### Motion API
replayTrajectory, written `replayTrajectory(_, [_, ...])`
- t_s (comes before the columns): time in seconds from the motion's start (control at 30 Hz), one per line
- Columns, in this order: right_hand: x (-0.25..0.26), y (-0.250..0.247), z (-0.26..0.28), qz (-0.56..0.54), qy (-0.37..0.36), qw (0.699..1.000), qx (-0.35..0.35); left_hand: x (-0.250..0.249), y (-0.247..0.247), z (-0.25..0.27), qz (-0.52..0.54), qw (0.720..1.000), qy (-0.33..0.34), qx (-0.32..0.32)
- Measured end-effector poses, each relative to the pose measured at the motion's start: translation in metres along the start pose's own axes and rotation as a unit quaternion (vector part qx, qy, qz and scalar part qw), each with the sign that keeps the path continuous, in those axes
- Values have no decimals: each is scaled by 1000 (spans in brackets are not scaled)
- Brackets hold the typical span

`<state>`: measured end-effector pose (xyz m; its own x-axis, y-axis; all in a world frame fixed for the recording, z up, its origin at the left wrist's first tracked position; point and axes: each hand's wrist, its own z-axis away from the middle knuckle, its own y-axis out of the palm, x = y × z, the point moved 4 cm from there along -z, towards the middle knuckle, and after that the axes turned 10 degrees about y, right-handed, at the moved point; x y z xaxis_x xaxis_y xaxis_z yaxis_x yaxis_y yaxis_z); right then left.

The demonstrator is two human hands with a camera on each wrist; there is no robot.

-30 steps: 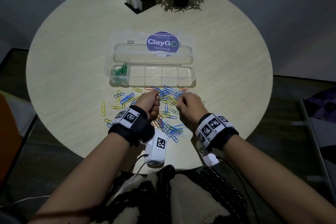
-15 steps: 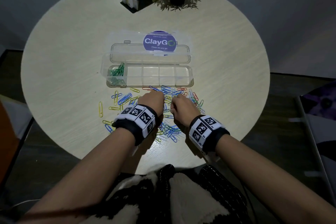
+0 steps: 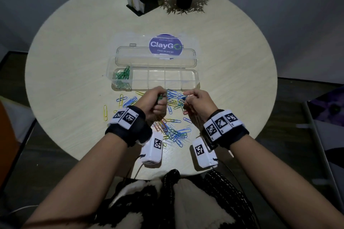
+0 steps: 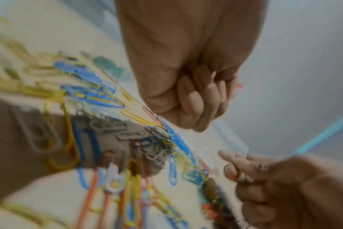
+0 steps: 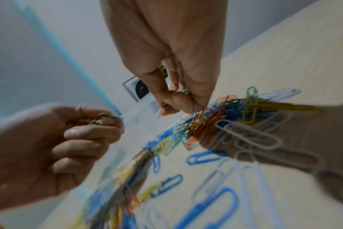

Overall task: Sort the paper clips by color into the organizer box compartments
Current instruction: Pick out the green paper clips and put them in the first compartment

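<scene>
Left hand [image 3: 154, 102] fisted round green clips [image 3: 159, 98], right hand [image 3: 198, 103] pinching what looks like a green clip [image 5: 183, 92], both above the mixed pile [image 3: 174, 128] on the surface [image 3: 74, 65], box [image 3: 189, 82] just beyond, green clips in its leftmost compartment

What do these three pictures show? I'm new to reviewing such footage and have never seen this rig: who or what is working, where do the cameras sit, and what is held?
No machine here: a person works with bare hands and wears three cameras. The wide picture comes from the head. The two close, blurry ones come from the wrists, each looking along its own hand.

On the round table lies an open clear box. Only its leftmost compartment is filled, with sorted clips, all green. Nearer the person, loose clips of mixed colours lie scattered.

The left hand is curled around a green bunch. The right hand pinches a green clip. Both grips show best from the right wrist.
</scene>
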<state>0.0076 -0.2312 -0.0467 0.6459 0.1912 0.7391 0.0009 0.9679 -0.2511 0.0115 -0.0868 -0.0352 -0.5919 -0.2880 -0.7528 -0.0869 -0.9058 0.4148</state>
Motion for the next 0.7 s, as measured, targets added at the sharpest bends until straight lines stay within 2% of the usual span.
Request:
replayTrajectory(0.03, [2,1,1,-30,19,999,22,-2,0,0,94,995,4,20])
replayTrajectory(0.1, [7,1,5,-78,58,994,58,-9,0,0,181,981,43,47])
replayTrajectory(0.2, [9,3,9,-115,98,984,92,-16,-3,1,232,967,95,49])
replayTrajectory(0.3, [10,5,12,-47,88,990,95,-18,-6,2,242,964,111,16])
replayTrajectory(0.4, [25,3,15,99,-4,994,43,-19,-11,2,256,964,69,-22])
replayTrajectory(0.5, [62,8,32,257,-148,954,-37,-15,-18,4,247,964,20,-94])
replayTrajectory(0.6, [100,31,62,320,-252,913,-14,-14,-19,9,263,954,1,-141])
replayTrajectory(0.7, [115,61,78,413,-303,859,28,-10,-21,10,311,938,-16,-152])
